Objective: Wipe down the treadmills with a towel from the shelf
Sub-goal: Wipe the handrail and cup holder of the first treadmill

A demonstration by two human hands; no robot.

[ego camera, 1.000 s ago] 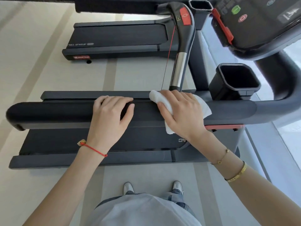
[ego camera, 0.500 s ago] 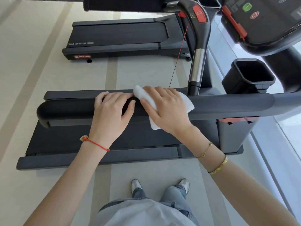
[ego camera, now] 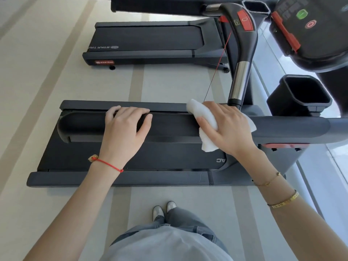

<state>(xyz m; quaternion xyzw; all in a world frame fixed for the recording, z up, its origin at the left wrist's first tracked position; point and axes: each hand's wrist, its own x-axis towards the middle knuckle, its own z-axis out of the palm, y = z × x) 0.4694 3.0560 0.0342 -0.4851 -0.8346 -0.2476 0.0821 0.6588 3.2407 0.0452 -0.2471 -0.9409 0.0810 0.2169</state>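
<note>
Towel (ego camera: 205, 117) first: your right hand (ego camera: 228, 129) has it pressed on the top of the near treadmill's handrail (ego camera: 175, 127), fingers curled over the rail with the white cloth bunched under the palm and thumb. One end sticks out past your fingertips toward the belt side, another flap hangs below your thumb, and a corner shows behind the heel of your hand. Your left hand (ego camera: 125, 127) rests on the same rail well to the left, fingers close together and draped over its far edge, thumb along the near face, holding no cloth.

Expect the towel to behave as a light, limp thing: it will fold, roll and slip out from under a flat palm if you only push it. Judging by how it lies, you do best to keep it wrapped partly round the rail and clamp it with thumb below and fingers above, so the padded-looking rail is gripped through the cloth. That rail appears firm and fixed, so it should take pressure.

Beside your right hand stand the chrome upright grip (ego camera: 239, 81), the red safety cord (ego camera: 216, 69) and the cup holder (ego camera: 301, 93); keep the loose flap away from that cord. A second treadmill (ego camera: 150, 44) lies beyond.
</note>
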